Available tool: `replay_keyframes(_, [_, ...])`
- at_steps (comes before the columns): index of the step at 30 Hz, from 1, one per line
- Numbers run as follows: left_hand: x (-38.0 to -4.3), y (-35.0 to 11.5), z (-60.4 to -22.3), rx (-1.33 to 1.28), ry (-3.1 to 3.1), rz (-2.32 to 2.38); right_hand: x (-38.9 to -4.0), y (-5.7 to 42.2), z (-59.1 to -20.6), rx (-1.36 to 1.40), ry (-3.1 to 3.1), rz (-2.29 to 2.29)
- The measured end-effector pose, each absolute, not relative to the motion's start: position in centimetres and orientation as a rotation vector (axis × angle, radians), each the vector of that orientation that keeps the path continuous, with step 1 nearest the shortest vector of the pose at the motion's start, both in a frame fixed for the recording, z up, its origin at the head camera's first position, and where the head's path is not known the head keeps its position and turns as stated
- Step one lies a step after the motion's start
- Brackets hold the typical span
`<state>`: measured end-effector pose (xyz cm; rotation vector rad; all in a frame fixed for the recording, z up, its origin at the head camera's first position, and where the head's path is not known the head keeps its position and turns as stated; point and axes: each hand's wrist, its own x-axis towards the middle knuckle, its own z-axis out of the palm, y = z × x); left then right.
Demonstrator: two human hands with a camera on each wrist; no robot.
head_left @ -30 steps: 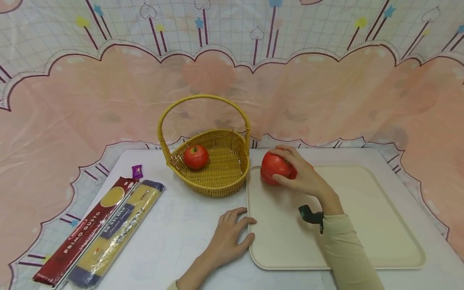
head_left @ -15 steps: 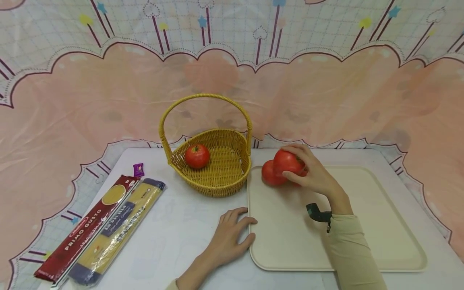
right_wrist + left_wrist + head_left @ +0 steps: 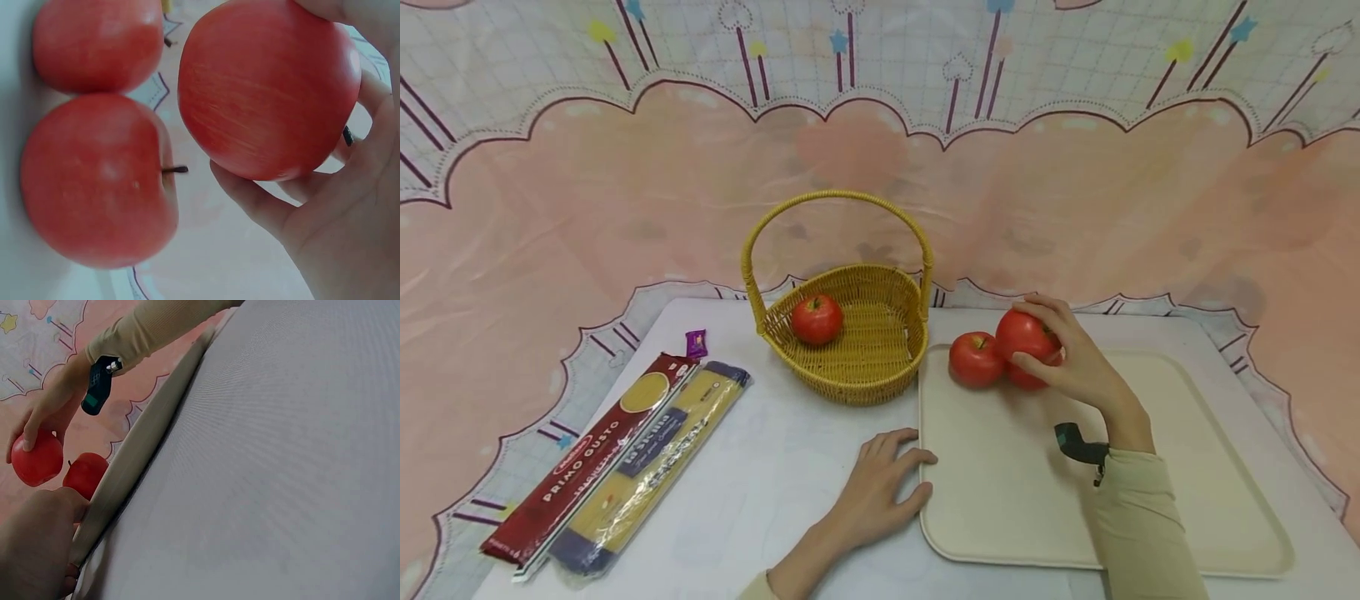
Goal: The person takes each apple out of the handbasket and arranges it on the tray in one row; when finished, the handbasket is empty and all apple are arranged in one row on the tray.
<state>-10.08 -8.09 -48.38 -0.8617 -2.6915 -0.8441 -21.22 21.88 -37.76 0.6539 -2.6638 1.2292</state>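
My right hand point(image 3: 1078, 367) holds a red apple point(image 3: 1024, 333) between its thumb and fingers, just above the tray point(image 3: 1022, 500). Beneath it sits one red apple point(image 3: 1028, 381), partly hidden, with another apple point(image 3: 976, 360) close on its left. In the right wrist view the held apple point(image 3: 269, 94) is tilted, its stem toward the palm, apart from the stemmed apple point(image 3: 94, 187). Relaxed fingers of my left hand point(image 3: 872, 492) rest on the tray's left rim. The left wrist view shows that hand point(image 3: 37, 531) against the tray edge point(image 3: 131, 450).
A wicker basket point(image 3: 857, 392) with a tall handle stands behind the tray's left side, one apple point(image 3: 817, 319) inside. Two spaghetti packs, one red point(image 3: 587, 458) and one yellow-blue point(image 3: 655, 458), lie at the left. A small purple wrapped candy point(image 3: 696, 343) is beyond them.
My right hand has moved right with its apple, from over the left tray apple to over the other one, uncovering the left one. The left hand stays at the rim. The head view has shifted slightly.
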Motion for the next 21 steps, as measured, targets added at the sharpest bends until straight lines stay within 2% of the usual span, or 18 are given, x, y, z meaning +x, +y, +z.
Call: replay_keyframes(21, [-10.1,-7.9,-48.5,-0.861,-2.660,-0.811,-20.8,25.3,-37.3,0.481,-2.732,1.196])
